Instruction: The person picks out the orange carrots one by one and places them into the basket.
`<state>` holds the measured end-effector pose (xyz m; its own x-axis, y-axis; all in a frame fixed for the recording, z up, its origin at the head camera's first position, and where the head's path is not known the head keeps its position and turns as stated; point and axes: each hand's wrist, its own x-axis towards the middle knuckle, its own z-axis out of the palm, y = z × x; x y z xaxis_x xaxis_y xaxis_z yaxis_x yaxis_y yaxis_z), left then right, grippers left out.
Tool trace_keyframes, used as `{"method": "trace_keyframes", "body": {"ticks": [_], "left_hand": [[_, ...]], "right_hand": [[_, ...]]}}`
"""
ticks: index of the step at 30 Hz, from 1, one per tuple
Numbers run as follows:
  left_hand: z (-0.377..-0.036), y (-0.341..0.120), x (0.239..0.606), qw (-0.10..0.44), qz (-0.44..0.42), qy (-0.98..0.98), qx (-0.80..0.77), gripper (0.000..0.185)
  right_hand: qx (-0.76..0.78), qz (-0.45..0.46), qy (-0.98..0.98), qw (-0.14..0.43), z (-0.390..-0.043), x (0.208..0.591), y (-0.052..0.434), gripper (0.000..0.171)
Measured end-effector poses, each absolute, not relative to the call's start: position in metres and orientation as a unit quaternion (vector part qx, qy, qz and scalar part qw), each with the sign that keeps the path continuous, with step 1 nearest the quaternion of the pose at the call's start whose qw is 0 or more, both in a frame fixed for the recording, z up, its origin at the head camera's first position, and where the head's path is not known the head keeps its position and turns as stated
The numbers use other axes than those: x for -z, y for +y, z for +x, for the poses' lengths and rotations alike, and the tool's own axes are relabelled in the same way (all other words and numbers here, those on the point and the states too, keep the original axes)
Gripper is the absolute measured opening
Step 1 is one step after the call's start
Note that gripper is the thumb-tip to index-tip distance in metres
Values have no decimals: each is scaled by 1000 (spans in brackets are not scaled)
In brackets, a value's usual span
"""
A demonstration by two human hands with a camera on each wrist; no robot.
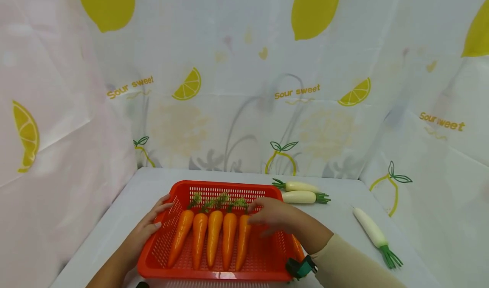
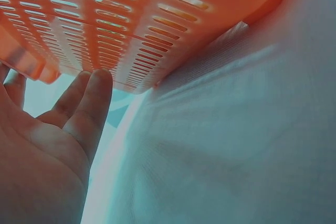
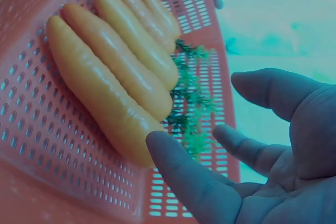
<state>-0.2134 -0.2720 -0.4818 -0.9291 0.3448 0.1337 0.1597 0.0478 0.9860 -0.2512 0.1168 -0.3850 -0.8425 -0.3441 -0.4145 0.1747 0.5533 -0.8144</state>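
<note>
A red perforated plastic basket (image 1: 219, 275) holds several orange carrots in a row, their leafy green tops toward the back. My left hand (image 1: 139, 237) is at the basket's left side, fingers at the rim; in the left wrist view its straight fingertips meet the slotted wall (image 2: 113, 30) from outside. Over the basket's right part is my right hand (image 1: 276, 216), next to the top of the rightmost carrot (image 1: 243, 243). The right wrist view shows its fingers spread with nothing held, one fingertip overlapping the thick end of the nearest carrot (image 3: 100, 93).
Behind the basket's right corner lie two white radishes, one farther back (image 1: 302, 187) and one nearer (image 1: 299, 197). Another white radish (image 1: 370, 228) is off to the right. Orange shows outside the basket beside my right forearm (image 1: 298, 247). A lemon-print cloth (image 1: 229, 131) walls the table.
</note>
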Motion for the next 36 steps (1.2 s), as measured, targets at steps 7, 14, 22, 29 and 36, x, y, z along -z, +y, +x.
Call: {"method": "trace_keyframes", "body": {"ticks": [7, 14, 22, 29, 36], "left_hand": [[-213, -273, 480, 55, 180, 731, -656, 53], [-213, -274, 483, 55, 204, 715, -667, 53], [-211, -275, 485, 50, 218, 710, -668, 52], [-211, -273, 485, 53, 219, 707, -671, 52], [-213, -273, 486, 52, 219, 708, -669, 52]], "right_hand": [[521, -75, 797, 296, -243, 378, 134, 42], [524, -105, 803, 265, -238, 373, 151, 49], [566, -96, 791, 211, -234, 378, 170, 48], [590, -71, 788, 159, -235, 387, 194, 46], [592, -46, 792, 144, -236, 400, 214, 46]]}}
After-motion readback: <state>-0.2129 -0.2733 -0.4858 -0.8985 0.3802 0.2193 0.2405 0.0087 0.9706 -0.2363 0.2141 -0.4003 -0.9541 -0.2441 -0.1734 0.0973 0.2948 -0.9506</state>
